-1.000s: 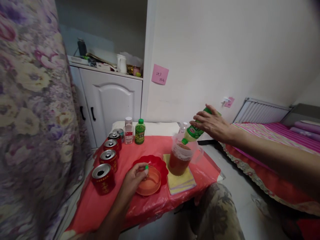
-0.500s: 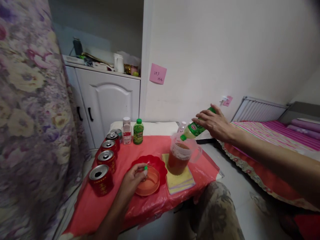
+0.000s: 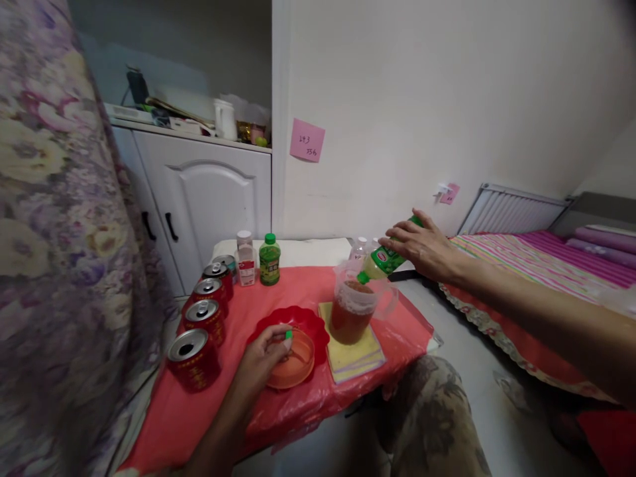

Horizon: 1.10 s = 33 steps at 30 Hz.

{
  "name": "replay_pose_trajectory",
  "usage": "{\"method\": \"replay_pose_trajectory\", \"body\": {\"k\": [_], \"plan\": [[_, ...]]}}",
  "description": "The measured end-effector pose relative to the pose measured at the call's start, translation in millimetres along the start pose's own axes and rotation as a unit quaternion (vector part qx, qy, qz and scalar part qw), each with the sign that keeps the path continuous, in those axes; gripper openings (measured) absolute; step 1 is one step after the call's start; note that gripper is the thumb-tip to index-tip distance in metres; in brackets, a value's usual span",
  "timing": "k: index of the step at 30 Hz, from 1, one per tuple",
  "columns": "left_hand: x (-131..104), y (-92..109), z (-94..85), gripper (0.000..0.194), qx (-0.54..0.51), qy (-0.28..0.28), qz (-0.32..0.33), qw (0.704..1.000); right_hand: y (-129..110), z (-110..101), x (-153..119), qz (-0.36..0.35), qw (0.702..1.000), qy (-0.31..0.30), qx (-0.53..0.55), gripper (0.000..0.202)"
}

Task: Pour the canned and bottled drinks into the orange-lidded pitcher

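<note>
My right hand point(image 3: 417, 246) is wrapped round a green-labelled drink bottle point(image 3: 386, 260), tilted neck-down with its mouth at the top of a clear plastic pitcher point(image 3: 354, 311). Reddish-brown liquid with foam on top fills much of the pitcher, which stands on a folded yellow cloth point(image 3: 350, 364). Between thumb and fingers, my left hand point(image 3: 268, 351) pinches a small green bottle cap point(image 3: 289, 335). That hand hovers at an orange bowl point(image 3: 298, 371), which rests partly over a red scalloped dish point(image 3: 320, 334); whether the hand touches the bowl, I cannot tell.
Several red drink cans point(image 3: 193, 358) line the table's left side. A green bottle point(image 3: 269, 262) and a clear bottle with a white cap point(image 3: 246, 258) stand at the back. More clear bottles point(image 3: 358, 248) are behind the pitcher. A bed point(image 3: 527, 265) is on the right.
The view has shifted slightly, so everything sits a little further left. The pouring bottle stays tilted at the pitcher, and the left hand keeps its pinch on the cap.
</note>
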<state>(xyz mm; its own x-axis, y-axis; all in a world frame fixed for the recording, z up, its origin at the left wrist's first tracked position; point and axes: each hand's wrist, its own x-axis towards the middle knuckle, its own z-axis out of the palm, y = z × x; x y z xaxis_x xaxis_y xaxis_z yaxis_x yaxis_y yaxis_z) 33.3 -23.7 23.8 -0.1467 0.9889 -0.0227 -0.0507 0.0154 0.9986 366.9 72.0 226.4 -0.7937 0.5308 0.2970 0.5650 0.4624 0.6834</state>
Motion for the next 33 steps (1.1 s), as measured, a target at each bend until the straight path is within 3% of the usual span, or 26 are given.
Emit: {"method": "replay_pose_trajectory", "body": {"k": [12, 22, 25, 27, 29, 31, 33], "plan": [[1, -2, -1.8, 0.045, 0.009, 0.008, -0.005, 1.000, 7, 10, -4, 0.001, 1.000, 0.026, 0.009, 0.041], [1, 1, 3.3, 0.045, -0.001, 0.006, -0.007, 1.000, 7, 16, -20, 0.059, 0.997, 0.028, 0.051, 0.043], [1, 0, 3.6, 0.045, -0.024, 0.003, -0.008, 1.000, 13, 17, -35, 0.117, 0.988, 0.022, 0.097, 0.044], [-1, 0, 4.9, 0.045, -0.037, 0.002, -0.010, 0.999, 11, 15, -51, 0.180, 0.968, 0.031, 0.174, 0.055], [-5, 1, 7.2, 0.044, -0.055, 0.002, -0.013, 0.998, -1, 12, -69, 0.209, 0.923, 0.031, 0.321, 0.066], [-10, 2, 10.5, 0.043, -0.078, 0.003, -0.016, 0.997, -26, 10, -86, 0.232, 0.841, 0.031, 0.487, 0.072], [-15, 3, 14.4, 0.043, -0.100, 0.005, -0.018, 0.995, -66, 12, -99, 0.235, 0.748, -0.012, 0.620, 0.072]]}}
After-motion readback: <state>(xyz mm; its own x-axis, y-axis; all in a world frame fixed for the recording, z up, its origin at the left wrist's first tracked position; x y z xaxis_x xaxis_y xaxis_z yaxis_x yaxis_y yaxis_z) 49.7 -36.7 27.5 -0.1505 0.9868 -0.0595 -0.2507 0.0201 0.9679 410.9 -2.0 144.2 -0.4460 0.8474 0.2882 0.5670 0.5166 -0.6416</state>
